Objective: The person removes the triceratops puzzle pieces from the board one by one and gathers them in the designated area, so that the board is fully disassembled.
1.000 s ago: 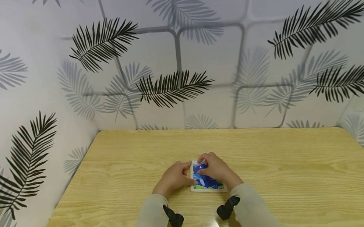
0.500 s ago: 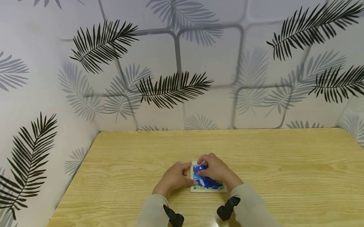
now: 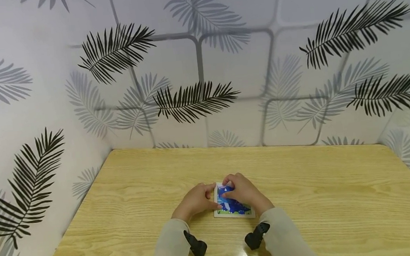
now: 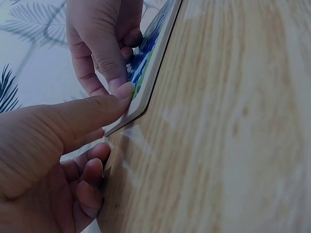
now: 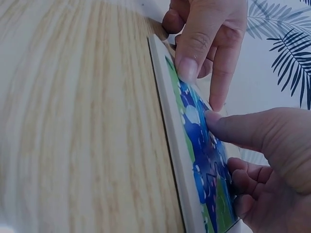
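A person's left hand [image 3: 196,200] and right hand [image 3: 246,191] keep nearly the same places as half a second earlier, around a pale-framed picture board [image 3: 234,206] that lies flat on the table [image 3: 328,190], also in the same spot. The left hand, partly closed, grips the board's left edge, thumb near the corner. The right hand curls about the far edge, thumb on the blue picture; whether it pinches a separate piece cannot be told. The stillness suggests steadying or close fingerwork rather than shifting the board.
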Motion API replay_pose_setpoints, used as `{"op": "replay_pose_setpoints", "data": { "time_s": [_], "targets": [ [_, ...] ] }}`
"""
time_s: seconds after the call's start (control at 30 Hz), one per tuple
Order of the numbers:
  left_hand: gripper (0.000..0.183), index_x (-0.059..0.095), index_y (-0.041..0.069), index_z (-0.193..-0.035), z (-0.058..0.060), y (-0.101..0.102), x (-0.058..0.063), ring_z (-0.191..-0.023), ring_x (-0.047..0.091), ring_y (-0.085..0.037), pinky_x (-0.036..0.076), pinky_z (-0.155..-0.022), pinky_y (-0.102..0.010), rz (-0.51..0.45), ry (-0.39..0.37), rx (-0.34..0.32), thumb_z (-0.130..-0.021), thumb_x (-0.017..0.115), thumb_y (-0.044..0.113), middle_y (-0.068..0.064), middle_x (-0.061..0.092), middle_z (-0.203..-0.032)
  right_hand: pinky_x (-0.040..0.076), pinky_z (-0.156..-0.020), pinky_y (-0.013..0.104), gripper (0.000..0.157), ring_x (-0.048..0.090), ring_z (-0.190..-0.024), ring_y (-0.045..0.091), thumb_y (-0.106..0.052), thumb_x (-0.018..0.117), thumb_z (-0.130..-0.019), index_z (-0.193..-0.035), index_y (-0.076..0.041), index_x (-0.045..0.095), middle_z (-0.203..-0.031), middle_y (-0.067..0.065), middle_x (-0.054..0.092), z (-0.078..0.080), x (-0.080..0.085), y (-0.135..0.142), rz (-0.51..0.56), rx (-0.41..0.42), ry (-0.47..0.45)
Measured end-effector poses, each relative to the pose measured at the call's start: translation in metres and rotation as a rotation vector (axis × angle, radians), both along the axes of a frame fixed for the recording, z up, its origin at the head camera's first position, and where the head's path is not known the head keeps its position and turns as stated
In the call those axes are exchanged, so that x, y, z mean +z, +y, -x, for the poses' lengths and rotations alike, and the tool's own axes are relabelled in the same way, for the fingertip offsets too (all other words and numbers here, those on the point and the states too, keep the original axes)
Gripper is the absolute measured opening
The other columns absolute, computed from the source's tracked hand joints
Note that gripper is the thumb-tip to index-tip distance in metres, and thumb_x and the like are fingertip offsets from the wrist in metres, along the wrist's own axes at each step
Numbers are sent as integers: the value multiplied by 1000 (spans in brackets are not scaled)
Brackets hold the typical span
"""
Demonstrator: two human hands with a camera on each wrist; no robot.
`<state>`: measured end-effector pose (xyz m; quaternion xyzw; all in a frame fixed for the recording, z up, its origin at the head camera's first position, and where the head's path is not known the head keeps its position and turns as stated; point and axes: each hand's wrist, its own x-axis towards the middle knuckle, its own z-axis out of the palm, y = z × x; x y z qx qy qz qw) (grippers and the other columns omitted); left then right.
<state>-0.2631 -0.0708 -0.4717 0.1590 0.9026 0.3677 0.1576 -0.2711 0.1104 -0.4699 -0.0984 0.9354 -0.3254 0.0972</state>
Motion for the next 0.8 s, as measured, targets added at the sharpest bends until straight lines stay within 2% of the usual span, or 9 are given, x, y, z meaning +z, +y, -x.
{"op": "replay_pose_setpoints", "data": {
  "time_s": [0.33, 0.5, 0.6, 0.7, 0.8],
  "targets": [
    [75, 46, 9, -141, 1, 0, 2, -66, 36, -16, 30, -60, -28, -4, 1, -5, -76, 81, 24, -2, 37, -77, 38, -73, 35, 23, 45, -81, 21, -18, 74, -83, -101, -12, 61, -91, 6, 45, 4, -1, -2, 9, -37, -31],
    [76, 46, 8, -140, 0, 1, 2, -65, 35, -15, 30, -60, -28, 0, 10, -11, -75, 81, 24, -2, 37, -76, 38, -74, 35, 21, 45, -81, 21, -17, 74, -84, -99, -11, 60, -91, 7, 43, 2, -1, -1, 26, -27, -38],
    [76, 45, 9, -141, 0, 0, 1, -64, 34, -15, 29, -59, -28, 4, 6, -7, -75, 81, 24, -2, 37, -76, 38, -74, 35, 24, 45, -81, 21, -17, 73, -84, -103, -10, 60, -91, 7, 44, 1, -1, -1, 26, -21, -32],
    [76, 44, 10, -141, 0, 0, 1, -64, 34, -15, 30, -59, -28, -1, -6, -2, -76, 81, 24, -2, 37, -76, 41, -77, 36, 30, 47, -84, 21, -20, 73, -84, -108, -12, 58, -95, 7, 48, 2, -1, -1, 9, -28, -27],
    [76, 44, 9, -141, 0, -1, 2, -64, 34, -15, 30, -59, -28, -3, -4, -6, -76, 81, 24, -2, 37, -76, 43, -82, 40, 29, 48, -87, 23, -21, 73, -84, -106, -13, 58, -100, 9, 50, 3, 1, -2, -3, -24, -25]
  ]
}}
